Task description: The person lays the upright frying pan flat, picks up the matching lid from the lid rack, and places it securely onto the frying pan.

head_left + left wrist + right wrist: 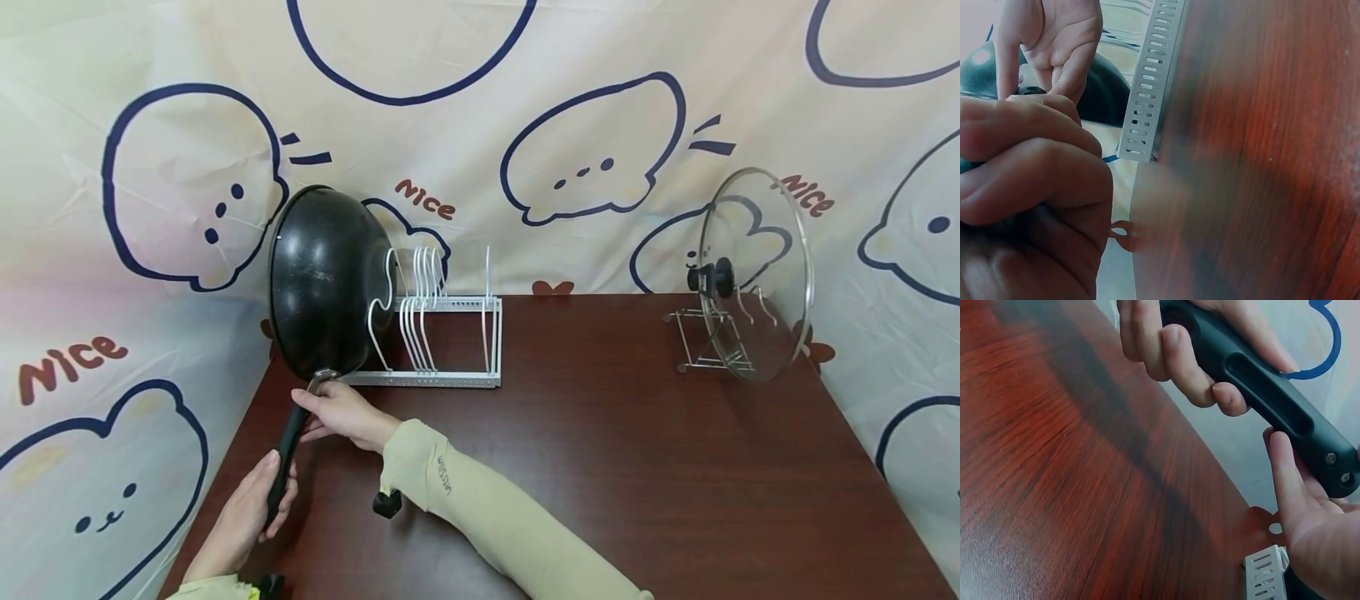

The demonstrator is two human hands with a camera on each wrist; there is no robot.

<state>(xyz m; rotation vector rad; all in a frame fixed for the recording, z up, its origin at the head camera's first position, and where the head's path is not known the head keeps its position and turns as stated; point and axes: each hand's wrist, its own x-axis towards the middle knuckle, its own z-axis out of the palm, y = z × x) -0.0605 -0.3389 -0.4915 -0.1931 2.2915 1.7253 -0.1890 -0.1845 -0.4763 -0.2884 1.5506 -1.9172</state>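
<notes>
A black wok (322, 283) is turned on its side, with its rounded underside toward the right and its rim toward the left. It overlaps the left end of a white dish rack (427, 380), close against the end wires. My left hand (251, 512) grips the wok's black handle (1272, 394) near its lower end, fingers wrapped round it. Higher up, my right hand (348, 412) holds the handle between thumb and fingers where it joins the bowl. The left wrist view shows the right hand (1054, 44) beyond the left hand's curled fingers (1035, 169).
White curved wire dividers (420, 333) rise from the rack. At the back right, a glass lid (757, 250) with a black knob stands upright in a small wire stand (708, 362). The brown wooden table (637, 483) meets a patterned cloth backdrop (465, 150).
</notes>
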